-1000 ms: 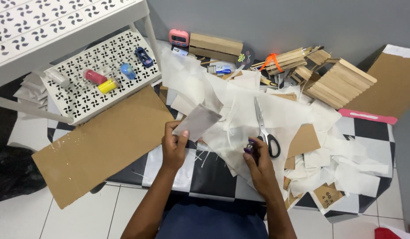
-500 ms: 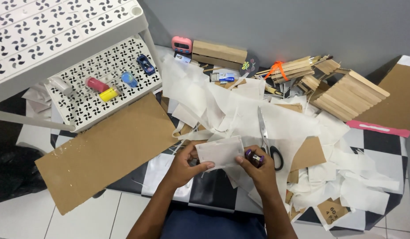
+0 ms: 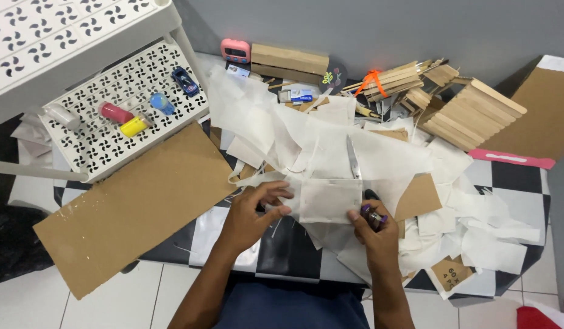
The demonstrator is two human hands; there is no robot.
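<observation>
Moved right since prev frame: pale rectangular paper piece (image 3: pixel 329 200), flat, slightly creased. Left hand (image 3: pixel 253 214) fingers loose beside it; right hand (image 3: pixel 374 228) pinches paper + purple glue stick (image 3: pixel 373 215).

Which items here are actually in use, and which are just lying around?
In use: left hand by the white paper piece; right hand holding the purple tube.

Lying about: scissors, cardboard sheet, wooden sticks, pink timer, toy car, perforated shelf.

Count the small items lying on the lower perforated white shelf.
5, in a row on the shelf: a whitish roll at the left, a red cylinder, a yellow cylinder, a blue piece and a blue toy car. Others could be hidden.
</observation>
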